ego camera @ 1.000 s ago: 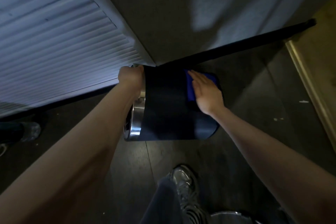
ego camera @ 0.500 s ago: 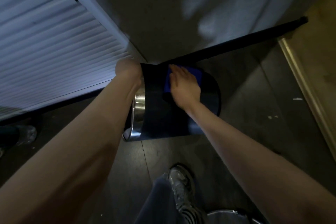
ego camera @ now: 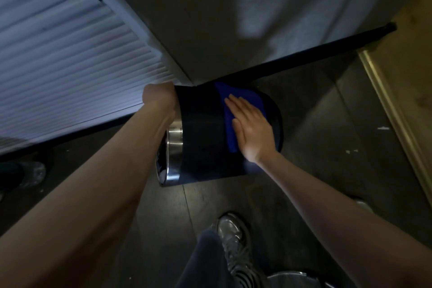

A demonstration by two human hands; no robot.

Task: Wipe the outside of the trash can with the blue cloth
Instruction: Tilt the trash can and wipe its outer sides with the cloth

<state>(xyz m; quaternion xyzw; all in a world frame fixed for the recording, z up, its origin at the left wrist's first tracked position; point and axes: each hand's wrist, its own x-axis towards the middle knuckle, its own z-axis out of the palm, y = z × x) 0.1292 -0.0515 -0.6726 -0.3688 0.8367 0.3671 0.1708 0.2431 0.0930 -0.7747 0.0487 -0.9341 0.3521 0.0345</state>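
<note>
A dark round trash can (ego camera: 201, 138) with a shiny metal rim (ego camera: 174, 154) lies tipped on its side above the dark floor, its open end to the left. My left hand (ego camera: 160, 98) grips the can at its rim end, fingers hidden behind it. My right hand (ego camera: 251, 127) lies flat, fingers together, pressing the blue cloth (ego camera: 236, 105) against the can's outer wall near its base end. The cloth shows above and to the left of my fingers.
A white louvered door (ego camera: 70, 58) fills the left, a grey wall (ego camera: 257, 7) with a black baseboard (ego camera: 304, 50) stands behind the can. A doorway threshold (ego camera: 395, 119) runs at the right. My shoe (ego camera: 231, 236) is below; a metal rim (ego camera: 289, 276) sits at the bottom edge.
My right hand with the cloth slid left along the can's wall, then back to the right toward the base end. My left hand kept its grip on the rim end.
</note>
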